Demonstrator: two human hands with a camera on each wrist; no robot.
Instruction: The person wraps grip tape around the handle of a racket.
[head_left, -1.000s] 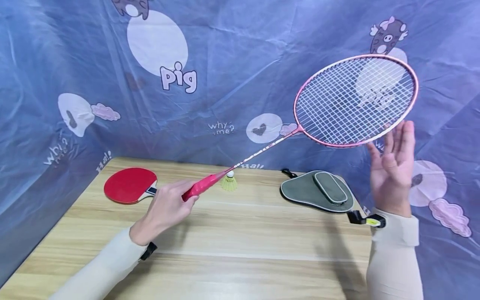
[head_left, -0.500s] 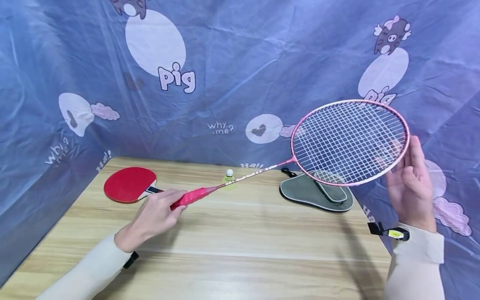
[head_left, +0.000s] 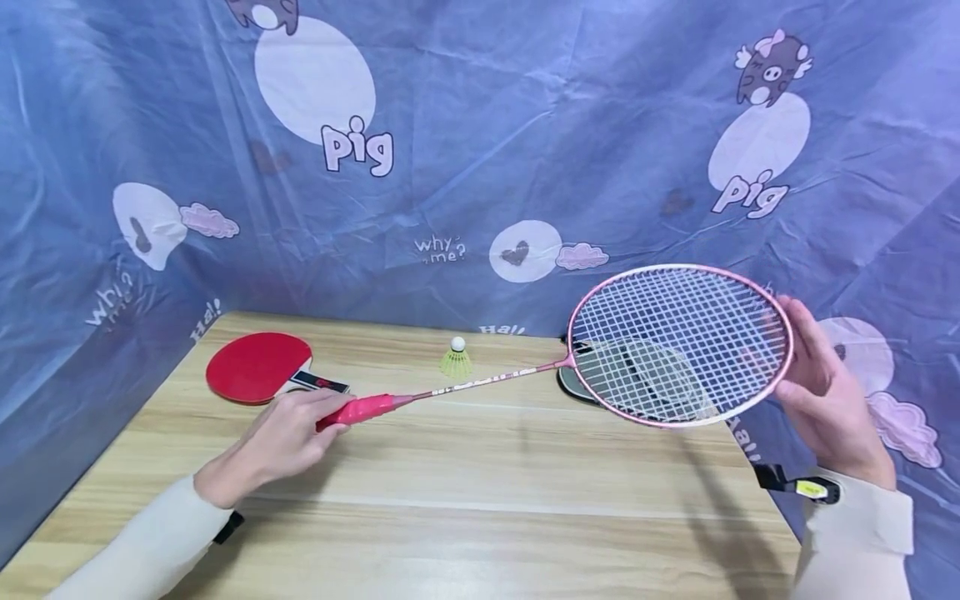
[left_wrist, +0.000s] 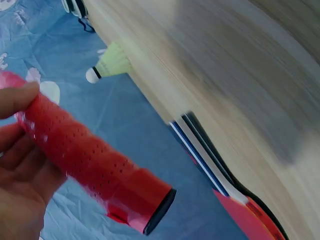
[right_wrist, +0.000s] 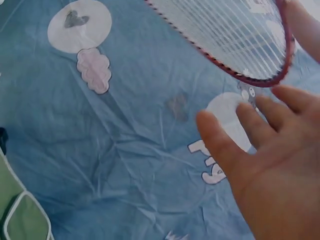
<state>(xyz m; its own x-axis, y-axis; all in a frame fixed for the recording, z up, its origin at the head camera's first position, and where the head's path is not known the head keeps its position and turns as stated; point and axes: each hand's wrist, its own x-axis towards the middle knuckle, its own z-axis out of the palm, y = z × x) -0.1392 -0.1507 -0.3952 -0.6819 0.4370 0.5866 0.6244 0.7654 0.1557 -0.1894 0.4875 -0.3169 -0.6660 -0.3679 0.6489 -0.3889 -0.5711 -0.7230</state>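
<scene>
A pink badminton racket [head_left: 491, 379] is held above the table, its strung head to the right. My left hand [head_left: 281, 442] grips the red wrapped handle near its butt; the left wrist view shows the thumb along the perforated grip [left_wrist: 100, 160]. At the far end of the racket, my right hand [head_left: 840, 408] is at the head's outer rim, some fingers seen behind the strings. In the right wrist view that hand [right_wrist: 275, 155] has its fingers spread, with the racket's rim [right_wrist: 245, 77] close to the fingertips; whether they touch cannot be told.
On the wooden table [head_left: 480, 467], a red table tennis bat [head_left: 258, 367] lies at the back left. A yellow shuttlecock [head_left: 456, 360] stands near the back edge. Behind the racket head, a green bat case [head_left: 577, 382] is partly hidden. Blue printed cloth [head_left: 465, 167] hangs around the table.
The racket head has come down from high on the right, and its shaft is nearer level. My left hand has shifted left and lower; my right has moved rightward and down along the rim.
</scene>
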